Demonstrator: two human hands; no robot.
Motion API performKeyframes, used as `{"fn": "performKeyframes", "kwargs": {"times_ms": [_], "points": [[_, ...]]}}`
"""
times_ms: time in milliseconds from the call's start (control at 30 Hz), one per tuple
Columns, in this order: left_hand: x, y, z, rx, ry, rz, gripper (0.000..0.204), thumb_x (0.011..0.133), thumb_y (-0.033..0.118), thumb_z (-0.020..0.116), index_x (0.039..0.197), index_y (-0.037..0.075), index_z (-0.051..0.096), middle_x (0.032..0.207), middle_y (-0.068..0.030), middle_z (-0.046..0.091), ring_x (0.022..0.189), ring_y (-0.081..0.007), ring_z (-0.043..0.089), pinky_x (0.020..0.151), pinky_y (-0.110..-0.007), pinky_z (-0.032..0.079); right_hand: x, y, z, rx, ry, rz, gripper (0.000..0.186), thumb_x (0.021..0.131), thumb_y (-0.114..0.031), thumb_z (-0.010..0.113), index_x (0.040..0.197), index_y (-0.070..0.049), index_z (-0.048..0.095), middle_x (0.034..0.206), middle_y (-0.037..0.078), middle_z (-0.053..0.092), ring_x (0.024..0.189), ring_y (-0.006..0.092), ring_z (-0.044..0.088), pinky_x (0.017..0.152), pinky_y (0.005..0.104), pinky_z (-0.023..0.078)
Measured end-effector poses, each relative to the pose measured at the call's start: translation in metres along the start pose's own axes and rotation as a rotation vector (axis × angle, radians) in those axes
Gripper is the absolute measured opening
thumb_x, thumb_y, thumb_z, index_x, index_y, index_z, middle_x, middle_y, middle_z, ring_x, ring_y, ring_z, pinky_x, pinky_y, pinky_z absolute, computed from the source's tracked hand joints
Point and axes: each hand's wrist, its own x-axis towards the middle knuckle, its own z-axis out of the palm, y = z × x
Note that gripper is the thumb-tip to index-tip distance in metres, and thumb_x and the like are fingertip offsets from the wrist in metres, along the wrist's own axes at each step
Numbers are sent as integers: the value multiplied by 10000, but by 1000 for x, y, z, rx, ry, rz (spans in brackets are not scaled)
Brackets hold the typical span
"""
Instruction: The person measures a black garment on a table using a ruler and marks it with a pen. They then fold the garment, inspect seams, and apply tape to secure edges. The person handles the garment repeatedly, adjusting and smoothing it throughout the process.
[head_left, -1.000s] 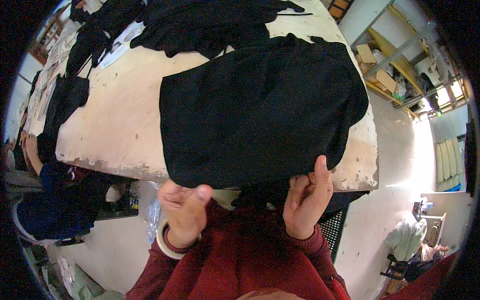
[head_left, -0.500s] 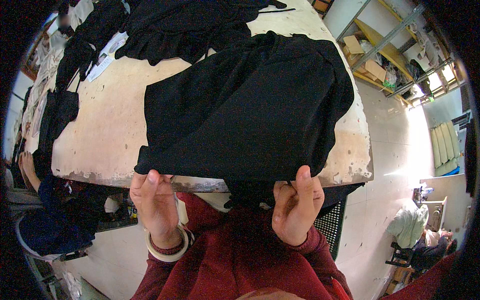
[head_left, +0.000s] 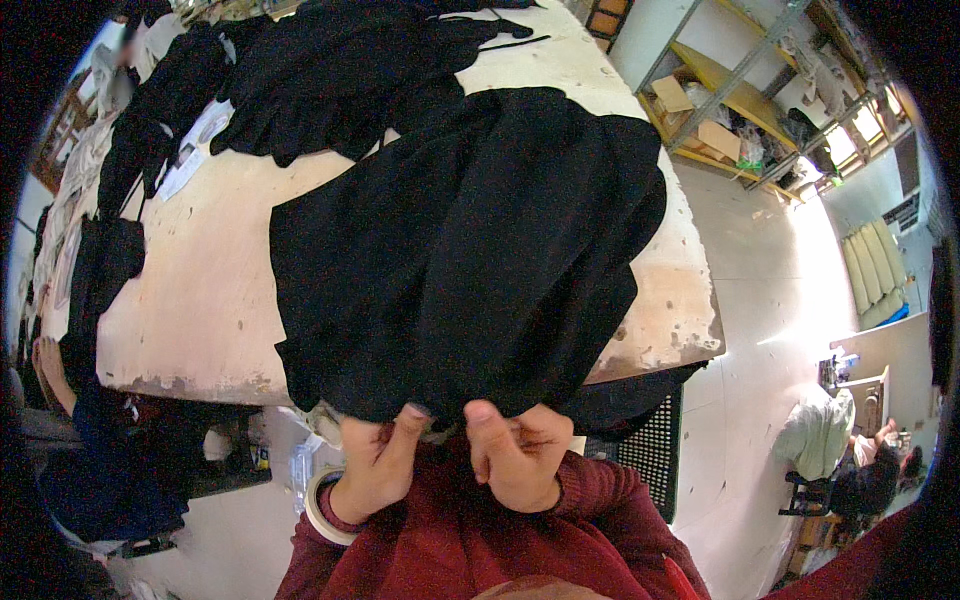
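Note:
A piece of black fabric (head_left: 465, 250) lies spread over the near part of a pale, worn table (head_left: 190, 290), its near edge hanging just past the table's front. My left hand (head_left: 385, 450) pinches that near edge, thumb on top and fingers underneath. Close beside it, my right hand (head_left: 515, 450) grips the same edge in the same way, a small gap between the two thumbs. The cloth bunches in soft folds toward my hands. Around my left wrist sits a cream ring like a tape roll (head_left: 325, 515).
More black garments (head_left: 330, 75) lie at the table's far side, beside a white paper (head_left: 185, 160). A black perforated crate (head_left: 655, 460) stands below the table's right corner. At far left a co-worker's hand (head_left: 50, 370) shows. Metal shelving (head_left: 730, 110) holds boxes at the right.
Both hands have come together along the cloth's near edge and drawn it toward me. The fabric, earlier stretched taut between them, now gathers into folds. The view has shifted slightly.

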Motion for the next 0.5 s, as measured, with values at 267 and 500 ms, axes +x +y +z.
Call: {"fn": "performKeyframes", "kwargs": {"times_ms": [267,500], "points": [[4,7,-3,-267,452,386,507,1048,339,250,1274,-23,522,1098,-213,651,989,-307,655,799,-402,554,41,-20,-13,358,251,72,412,959,-211,600,594,-150,420,389,-9,415,266,75,290,312,245,182],[10,11,7,-40,-151,135,577,1038,469,295,1191,-10,577,1081,-107,650,949,-175,617,868,-374,453,13,-15,0,-39,-97,-127,422,956,-138,607,558,-72,486,449,23,505,341,61,405,338,227,292]]}}
